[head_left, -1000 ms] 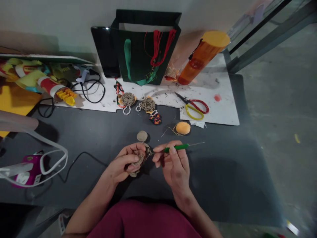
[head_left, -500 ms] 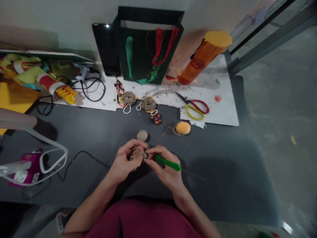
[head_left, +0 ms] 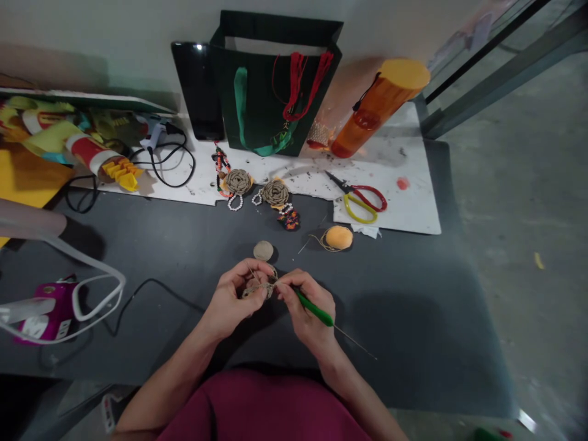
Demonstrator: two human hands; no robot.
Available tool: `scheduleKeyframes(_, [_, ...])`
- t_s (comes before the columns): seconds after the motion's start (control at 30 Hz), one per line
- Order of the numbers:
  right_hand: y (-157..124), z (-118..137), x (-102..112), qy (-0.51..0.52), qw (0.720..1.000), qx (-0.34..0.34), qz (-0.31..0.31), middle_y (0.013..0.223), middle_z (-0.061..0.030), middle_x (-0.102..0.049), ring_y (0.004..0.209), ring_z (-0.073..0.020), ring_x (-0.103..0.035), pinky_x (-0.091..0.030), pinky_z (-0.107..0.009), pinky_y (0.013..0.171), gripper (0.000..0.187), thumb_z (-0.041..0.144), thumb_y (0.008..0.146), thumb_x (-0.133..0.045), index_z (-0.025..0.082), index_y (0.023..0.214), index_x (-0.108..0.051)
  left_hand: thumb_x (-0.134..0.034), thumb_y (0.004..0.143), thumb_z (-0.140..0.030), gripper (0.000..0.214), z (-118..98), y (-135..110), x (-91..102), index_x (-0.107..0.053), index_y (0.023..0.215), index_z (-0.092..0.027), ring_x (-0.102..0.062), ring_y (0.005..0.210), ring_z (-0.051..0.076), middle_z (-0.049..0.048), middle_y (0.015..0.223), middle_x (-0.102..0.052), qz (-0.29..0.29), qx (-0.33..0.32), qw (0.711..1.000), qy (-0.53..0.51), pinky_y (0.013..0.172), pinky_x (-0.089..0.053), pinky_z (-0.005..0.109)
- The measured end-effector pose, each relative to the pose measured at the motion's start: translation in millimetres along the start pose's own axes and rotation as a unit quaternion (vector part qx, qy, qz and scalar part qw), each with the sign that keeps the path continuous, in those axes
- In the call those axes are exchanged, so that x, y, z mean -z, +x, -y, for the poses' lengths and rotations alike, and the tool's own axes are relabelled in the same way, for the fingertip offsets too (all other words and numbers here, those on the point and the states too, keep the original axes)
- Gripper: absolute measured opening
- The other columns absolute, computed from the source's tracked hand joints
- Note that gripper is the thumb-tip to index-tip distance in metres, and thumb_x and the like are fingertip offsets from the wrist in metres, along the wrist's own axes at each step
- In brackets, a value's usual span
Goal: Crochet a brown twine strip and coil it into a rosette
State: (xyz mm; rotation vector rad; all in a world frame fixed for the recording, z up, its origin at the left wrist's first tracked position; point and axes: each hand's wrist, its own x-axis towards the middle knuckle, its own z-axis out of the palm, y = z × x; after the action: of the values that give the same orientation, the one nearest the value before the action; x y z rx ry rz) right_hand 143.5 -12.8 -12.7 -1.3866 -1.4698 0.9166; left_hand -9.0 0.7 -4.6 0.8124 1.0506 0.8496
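Near the table's front, my left hand (head_left: 239, 297) is closed around a beige knotted cord piece (head_left: 258, 290), partly hidden by the fingers. My right hand (head_left: 309, 312) meets it from the right, thumb and forefinger pinched at the piece's edge on what looks like a thin strand. Tucked through that same hand is a green-handled needle tool (head_left: 316, 309), its thin metal shaft pointing away to the lower right. A round beige disc (head_left: 263, 250) lies just beyond my left fingers. An orange-yellow thread bundle (head_left: 339, 237), with a needle by its loose end, lies farther right.
Two coiled cord rosettes with bead loops (head_left: 239, 182) lie ahead, near scissors (head_left: 361, 199) on a white board (head_left: 404, 214). Behind stand a dark green bag (head_left: 271, 98), a phone (head_left: 197, 92) and an orange tube (head_left: 376, 110). A purple box (head_left: 48, 312) and cables are left.
My right fingers have shifted slightly up and closed more tightly at the piece's edge. The green-handled needle tool has tilted, its shaft swinging lower. My left hand stays almost still.
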Motion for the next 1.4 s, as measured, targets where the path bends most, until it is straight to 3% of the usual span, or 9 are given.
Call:
scheduleKeyframes(0.43, [-3.4, -4.5, 1.6, -0.084, 0.991, 0.088, -0.059, 0.068, 0.0018, -0.063, 0.06, -0.0127, -0.06, -0.048, -0.025, 0.059, 0.014, 0.015, 0.089, -0.053, 0.023, 0.079, -0.056, -0.072, 0.069, -0.026, 0.028, -0.6, 1.1, -3.9, -0.062, 0.094, -0.019, -0.036, 0.047, 0.004, -0.0044, 0.067, -0.05, 0.024, 0.038, 0.998, -0.038, 0.043, -0.03, 0.017])
scheduleKeyframes(0.53, [-2.3, -4.8, 1.6, -0.081, 0.99, 0.1, -0.056, 0.068, 0.0017, -0.063, 0.059, -0.0127, -0.06, -0.048, -0.025, 0.057, 0.014, 0.014, 0.089, -0.053, 0.024, 0.079, -0.056, -0.07, 0.074, -0.035, 0.03, -0.4, 1.9, -4.8, -0.065, 0.099, -0.018, -0.036, 0.047, 0.005, -0.0037, 0.066, -0.05, 0.019, 0.037, 0.999, -0.012, 0.044, -0.03, 0.018])
scheduleKeyframes(0.6, [-0.9, -5.3, 1.9, -0.078, 0.99, 0.113, -0.045, 0.067, 0.0016, -0.063, 0.059, -0.013, -0.059, -0.048, -0.026, 0.057, 0.015, 0.014, 0.089, -0.052, 0.024, 0.079, -0.056, -0.066, 0.078, -0.039, 0.026, -1.2, 2.2, -5.9, -0.067, 0.091, -0.017, -0.038, 0.049, 0.006, -0.0032, 0.064, -0.05, 0.009, 0.039, 0.999, 0.021, 0.046, -0.031, 0.019])
scheduleKeyframes(0.7, [1.7, -6.3, 2.8, -0.09, 0.986, 0.128, -0.06, 0.068, 0.0008, -0.064, 0.06, -0.014, -0.06, -0.049, -0.027, 0.058, 0.015, 0.012, 0.088, -0.053, 0.024, 0.08, -0.055, -0.068, 0.076, -0.034, 0.017, -4.3, 2.3, -7.8, -0.067, 0.077, -0.017, -0.049, 0.06, 0.01, -0.0001, 0.068, -0.059, -0.015, 0.026, 0.996, 0.089, 0.056, -0.039, 0.021])
scheduleKeyframes(0.83, [2.9, -7.3, 3.4, -0.103, 0.98, 0.151, -0.083, 0.067, 0.0012, -0.062, 0.06, -0.0138, -0.059, -0.049, -0.027, 0.058, 0.017, 0.009, 0.087, -0.052, 0.024, 0.081, -0.055, -0.069, 0.073, -0.024, 0.007, -7.5, 2.0, -9.6, -0.068, 0.075, -0.018, -0.057, 0.07, 0.013, 0.0017, 0.077, -0.067, -0.022, 0.009, 0.988, 0.155, 0.067, -0.044, 0.024])
scheduleKeyframes(1.0, [1.0, -8.8, 3.9, -0.115, 0.983, 0.112, -0.085, 0.068, 0.001, -0.062, 0.061, -0.0142, -0.059, -0.048, -0.027, 0.059, 0.015, 0.013, 0.089, -0.052, 0.024, 0.079, -0.054, -0.067, 0.072, -0.021, 0.006, -6.3, 1.2, -10.5, -0.07, 0.077, -0.018, -0.057, 0.067, 0.013, 0.0015, 0.075, -0.067, -0.041, 0.004, 0.981, 0.188, 0.064, -0.044, 0.024])
scheduleKeyframes(1.23, [5.1, -6.1, 6.8, -0.09, 0.991, 0.067, -0.071, 0.067, 0.0016, -0.062, 0.06, -0.0126, -0.059, -0.047, -0.024, 0.057, 0.016, 0.017, 0.089, -0.052, 0.023, 0.074, -0.053, -0.07, 0.068, -0.018, 0.026, -5.7, 0.7, -9.8, -0.069, 0.094, -0.019, -0.059, 0.076, 0.014, 0.0028, 0.088, -0.068, -0.012, 0.008, 0.986, 0.164, 0.07, -0.047, 0.024])
scheduleKeyframes(1.4, [5.1, -5.0, 5.2, -0.068, 0.995, 0.064, -0.046, 0.068, 0.0006, -0.063, 0.06, -0.0133, -0.058, -0.047, -0.026, 0.057, 0.015, 0.021, 0.089, -0.053, 0.023, 0.074, -0.055, -0.072, 0.071, -0.028, 0.016, -4.1, 2.0, -8.7, -0.071, 0.084, -0.018, -0.058, 0.074, 0.015, 0.0033, 0.082, -0.067, -0.027, -0.021, 0.989, 0.144, 0.07, -0.046, 0.026])
